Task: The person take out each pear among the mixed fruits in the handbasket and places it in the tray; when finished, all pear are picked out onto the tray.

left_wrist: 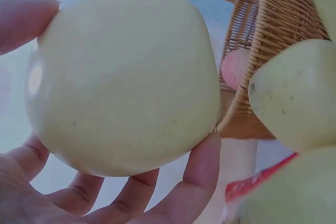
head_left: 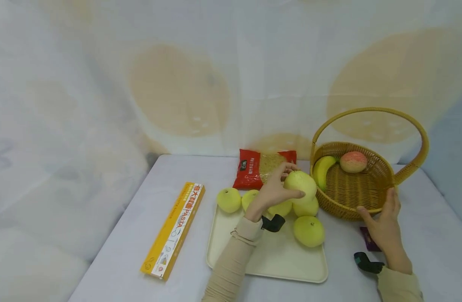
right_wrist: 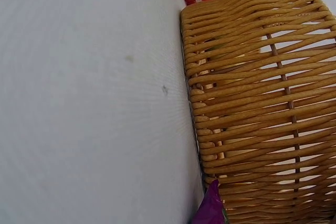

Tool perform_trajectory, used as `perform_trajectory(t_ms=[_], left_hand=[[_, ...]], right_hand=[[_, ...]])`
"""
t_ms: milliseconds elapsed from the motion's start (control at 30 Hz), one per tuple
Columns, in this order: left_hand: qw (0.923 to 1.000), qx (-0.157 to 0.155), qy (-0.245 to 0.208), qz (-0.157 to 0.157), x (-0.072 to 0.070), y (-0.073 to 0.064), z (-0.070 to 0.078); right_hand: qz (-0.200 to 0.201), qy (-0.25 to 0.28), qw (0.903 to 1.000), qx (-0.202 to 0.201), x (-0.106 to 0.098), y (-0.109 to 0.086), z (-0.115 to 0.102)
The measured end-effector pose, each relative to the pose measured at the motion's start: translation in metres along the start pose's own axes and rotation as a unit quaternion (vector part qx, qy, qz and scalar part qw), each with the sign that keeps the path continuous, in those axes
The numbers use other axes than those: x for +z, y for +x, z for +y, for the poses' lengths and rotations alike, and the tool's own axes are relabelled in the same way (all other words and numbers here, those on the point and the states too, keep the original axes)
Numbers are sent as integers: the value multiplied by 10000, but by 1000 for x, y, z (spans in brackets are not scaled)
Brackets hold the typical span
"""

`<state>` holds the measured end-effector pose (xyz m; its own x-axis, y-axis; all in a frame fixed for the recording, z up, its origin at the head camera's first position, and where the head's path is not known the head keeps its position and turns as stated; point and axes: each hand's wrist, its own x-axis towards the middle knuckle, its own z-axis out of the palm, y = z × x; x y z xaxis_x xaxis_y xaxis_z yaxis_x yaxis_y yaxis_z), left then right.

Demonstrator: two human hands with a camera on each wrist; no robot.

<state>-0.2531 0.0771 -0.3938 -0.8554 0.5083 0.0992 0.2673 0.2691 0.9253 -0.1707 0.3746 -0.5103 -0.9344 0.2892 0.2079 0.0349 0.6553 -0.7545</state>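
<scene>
My left hand (head_left: pixel 278 188) holds a round pale-yellow pomelo (head_left: pixel 301 184), with thumb and fingers spread around it. In the left wrist view this pomelo (left_wrist: pixel 126 82) fills much of the picture, gripped by the fingers (left_wrist: pixel 202 166). My right hand (head_left: pixel 385 226) holds the front right rim of a wicker basket (head_left: pixel 338 207), its thumb on the rim and its other fingers along the side. Inside the basket lie a banana (head_left: pixel 323 173) and a peach (head_left: pixel 353 162). More pomelos, one (head_left: pixel 309 231) nearest the front, sit on a cream tray (head_left: pixel 284 264). The right wrist view shows the basket wall (right_wrist: pixel 262 108).
Behind the tray lies a red pasta bag (head_left: pixel 250 170) with a see-through middle. A long yellow pasta box (head_left: pixel 174 230) lies to the tray's left. A purple packet (head_left: pixel 369 240) is partly under the right hand. The basket's tall handle (head_left: pixel 378 110) arches upward.
</scene>
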Motion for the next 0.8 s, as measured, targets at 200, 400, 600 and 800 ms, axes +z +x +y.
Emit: perform_trajectory(t_ms=[200, 400, 600, 800], left_hand=[[9991, 181, 378, -29, -14, -27, -6], [9976, 254, 646, -10, -17, -48, -17], [9929, 382, 1125, 59, -10, -64, -29], [9895, 255, 1414, 169, -2, -80, -37]], right_hand=[[6, 10, 10000, 36, -2, 1, 0], [-5, 41, 10000, -10, -3, 1, -1], [-105, 137, 9998, -25, -3, 0, -1], [-102, 132, 9999, -27, -1, -1, -1]])
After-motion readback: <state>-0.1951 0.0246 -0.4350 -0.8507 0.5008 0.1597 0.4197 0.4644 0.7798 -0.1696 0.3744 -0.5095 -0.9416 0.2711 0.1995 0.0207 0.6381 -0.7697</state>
